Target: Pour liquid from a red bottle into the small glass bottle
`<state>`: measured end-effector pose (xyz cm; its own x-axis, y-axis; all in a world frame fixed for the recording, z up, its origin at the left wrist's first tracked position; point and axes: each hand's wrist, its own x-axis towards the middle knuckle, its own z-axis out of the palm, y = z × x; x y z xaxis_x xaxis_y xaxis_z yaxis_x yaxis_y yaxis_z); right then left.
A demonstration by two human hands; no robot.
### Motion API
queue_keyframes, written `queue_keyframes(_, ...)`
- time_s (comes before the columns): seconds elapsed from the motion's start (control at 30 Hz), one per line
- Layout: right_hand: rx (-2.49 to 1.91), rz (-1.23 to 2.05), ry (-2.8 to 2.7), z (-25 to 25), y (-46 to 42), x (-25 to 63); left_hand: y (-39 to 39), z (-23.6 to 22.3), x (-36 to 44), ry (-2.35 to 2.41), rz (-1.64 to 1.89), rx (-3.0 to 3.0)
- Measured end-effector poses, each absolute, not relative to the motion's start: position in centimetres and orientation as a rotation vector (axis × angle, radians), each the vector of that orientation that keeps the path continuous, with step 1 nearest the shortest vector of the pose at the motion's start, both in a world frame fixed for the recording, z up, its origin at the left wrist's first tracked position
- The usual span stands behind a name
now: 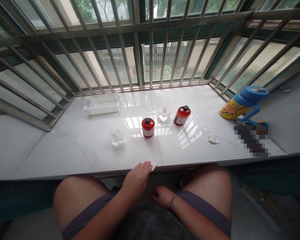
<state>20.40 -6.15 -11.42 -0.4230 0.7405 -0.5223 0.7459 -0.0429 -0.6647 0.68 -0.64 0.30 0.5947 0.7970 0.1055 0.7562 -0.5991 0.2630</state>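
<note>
My left hand (pixel 137 176) reaches to the front edge of the white marbled counter, its fingers pressed together on a small white tissue (pixel 153 165). Between my thighs, my right hand (pixel 162 196) is curled closed with a bracelet on its wrist; I see nothing in it. Beyond the left hand stands a red bottle (pixel 148 128) with a black cap and pale label. A second red bottle (pixel 182 116) is farther back to the right. Between the two, slightly behind, is a clear square pump bottle (pixel 164 114). A clear crumpled-looking plastic item (pixel 117 138) lies left of the nearer bottle.
A white perforated basket (pixel 102 104) sits at the back left. On the right are a crumpled tissue (pixel 213 139), a blue and yellow cup with a handle (pixel 240 104), and a pixelated dark item (pixel 252 141). Metal window bars (pixel 151 60) rise behind the counter (pixel 72 146).
</note>
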Motion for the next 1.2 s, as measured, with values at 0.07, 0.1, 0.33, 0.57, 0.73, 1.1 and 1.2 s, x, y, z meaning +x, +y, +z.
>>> queue_keyframes(0.07,1.613,-1.51,2.149,-11.9,-6.2,20.9,-0.6,1.0,-2.9,1.44,0.325,2.539)
queue_keyframes(0.1,1.593,-1.509,2.151,-12.1,-6.2,20.8,-0.6,1.3,-4.8,1.478,0.296,2.518)
queue_keyframes(0.33,1.546,-1.458,2.138,-12.7,-6.2,20.3,0.8,3.0,-18.4,1.931,0.07,2.295)
queue_keyframes(0.57,1.548,-1.42,2.131,-13.1,-6.2,20.2,4.4,4.6,-23.4,2.389,-0.127,2.102)
queue_keyframes(0.73,1.565,-1.402,2.121,-13.2,-6.2,20.4,5.8,6.1,-19.8,2.239,0.014,2.236)
queue_keyframes(1.1,1.545,-1.397,2.123,-13.5,-6.3,20.5,3.1,6.0,-21.1,2.348,-0.079,1.961)
queue_keyframes(1.2,1.532,-1.398,2.124,-13.5,-6.3,20.3,2.7,6.6,-21.5,2.519,0.03,1.776)
